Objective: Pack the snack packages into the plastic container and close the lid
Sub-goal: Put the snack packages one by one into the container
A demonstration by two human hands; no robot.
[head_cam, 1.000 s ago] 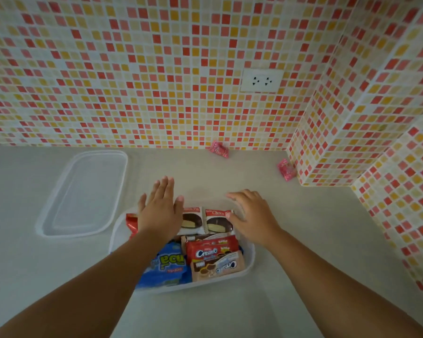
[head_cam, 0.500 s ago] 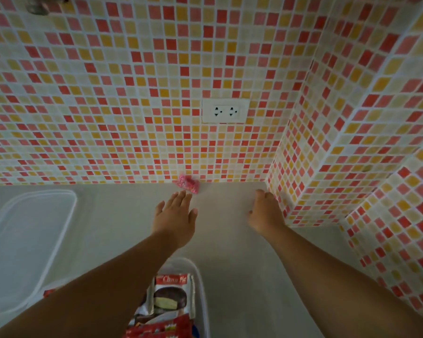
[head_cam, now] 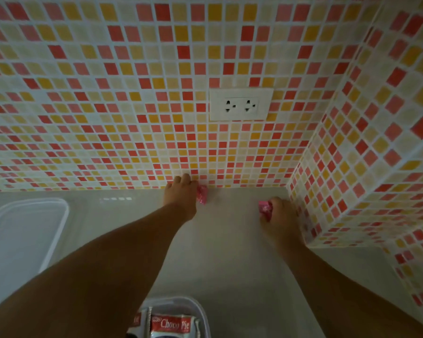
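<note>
Both arms stretch to the back of the counter. My left hand (head_cam: 180,192) is at the foot of the tiled wall, its fingers closed against a small pink snack packet (head_cam: 202,194). My right hand (head_cam: 280,212) grips a second pink snack packet (head_cam: 265,208) beside the tiled corner. The clear plastic container (head_cam: 195,307) sits at the bottom edge, mostly cut off, with a Choco Pie pack (head_cam: 172,324) showing inside. The clear lid (head_cam: 22,235) lies flat on the counter at the left.
A mosaic wall of red, orange and cream tiles runs along the back with a white double socket (head_cam: 241,104). A tiled column (head_cam: 352,167) juts out on the right, close to my right hand. The pale counter (head_cam: 230,259) lies between my arms.
The view has moved forward toward the wall. My left hand has reached the pink packet at the wall, and my right hand has lifted the other packet into sight from beside the corner.
</note>
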